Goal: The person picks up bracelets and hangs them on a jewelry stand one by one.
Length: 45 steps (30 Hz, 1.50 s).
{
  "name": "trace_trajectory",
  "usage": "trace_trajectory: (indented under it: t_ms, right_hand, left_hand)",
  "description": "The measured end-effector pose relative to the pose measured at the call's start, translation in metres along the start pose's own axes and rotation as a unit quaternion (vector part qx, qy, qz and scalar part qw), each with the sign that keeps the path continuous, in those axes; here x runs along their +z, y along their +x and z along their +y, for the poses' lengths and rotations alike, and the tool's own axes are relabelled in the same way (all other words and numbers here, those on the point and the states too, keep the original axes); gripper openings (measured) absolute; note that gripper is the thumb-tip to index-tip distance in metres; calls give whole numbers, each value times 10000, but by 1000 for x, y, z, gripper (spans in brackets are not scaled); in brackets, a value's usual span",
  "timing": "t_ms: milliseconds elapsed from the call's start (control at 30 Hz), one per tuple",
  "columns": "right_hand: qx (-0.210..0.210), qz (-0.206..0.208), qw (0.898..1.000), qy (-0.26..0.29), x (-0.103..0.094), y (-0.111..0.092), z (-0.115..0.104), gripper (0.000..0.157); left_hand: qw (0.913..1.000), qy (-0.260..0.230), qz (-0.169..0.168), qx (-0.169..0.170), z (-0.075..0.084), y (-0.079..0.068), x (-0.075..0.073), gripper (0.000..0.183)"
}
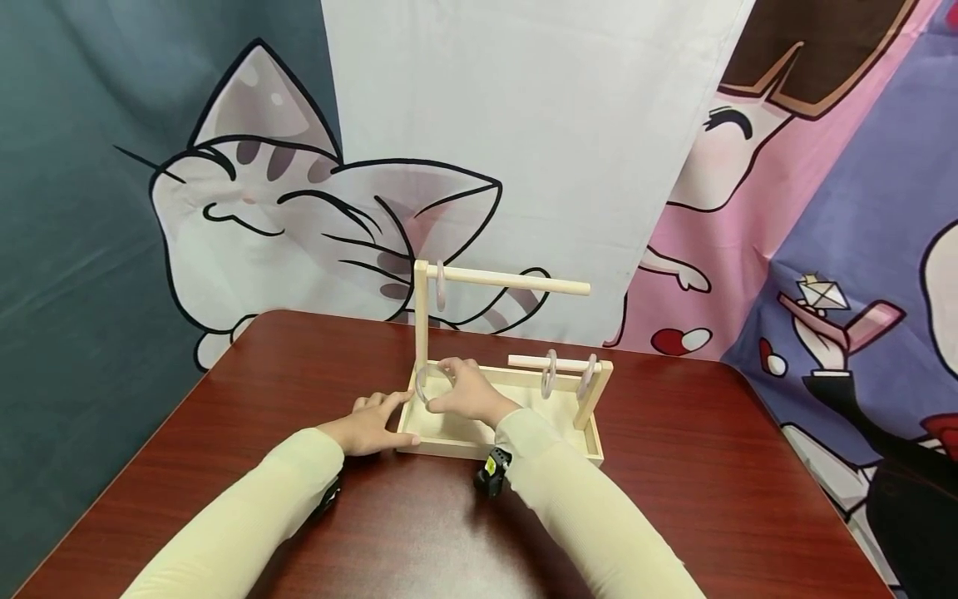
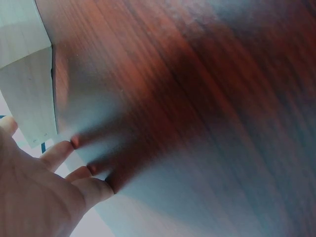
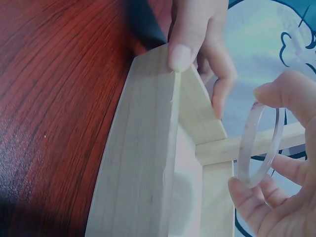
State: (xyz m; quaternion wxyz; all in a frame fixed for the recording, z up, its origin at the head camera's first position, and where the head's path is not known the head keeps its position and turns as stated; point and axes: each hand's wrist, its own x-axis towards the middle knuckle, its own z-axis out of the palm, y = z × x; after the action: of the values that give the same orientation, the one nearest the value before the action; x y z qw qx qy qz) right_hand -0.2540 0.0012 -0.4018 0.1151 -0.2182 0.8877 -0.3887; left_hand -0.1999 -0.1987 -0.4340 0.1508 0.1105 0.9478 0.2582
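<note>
My right hand [image 1: 471, 393] pinches a pale translucent bangle [image 3: 249, 133] between thumb and fingers, over the left end of a light wooden tray stand [image 1: 449, 450]. In the right wrist view the ring stands nearly upright, overlapping the tall left post [image 1: 422, 324]. At the tray's front left corner is my left hand [image 1: 367, 426], its thumb on the rim and its other fingers spread along the left side. The left wrist view shows those fingers [image 2: 57, 155] reaching down to the tabletop. A similar bangle [image 1: 440, 287] hangs on the upper bar [image 1: 516, 281], near the post.
Two more bangles [image 1: 549, 374] hang on the lower bar [image 1: 524, 361], which juts left from a short right post [image 1: 591, 399]. A dark red wooden table [image 1: 337, 358] carries the stand. Behind it hangs a cartoon-printed cloth [image 1: 539, 108].
</note>
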Motion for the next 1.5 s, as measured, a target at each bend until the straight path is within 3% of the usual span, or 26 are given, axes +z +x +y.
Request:
trace_trajectory:
  t_ms: [667,1200,1500]
  right_hand:
    - [-443,134,9958,785,-11,-24,-16,71]
    - [-496,296,9921,1114,-34,-39,-24,68]
    - [-689,433,9843,1563,-45,-42,-27,69]
  left_hand:
    - [10000,40,2,-20,0,-2,1,87]
    - [9999,112,8,-38,0,1,2,88]
    - [9999,112,43,-39,0,1,2,89]
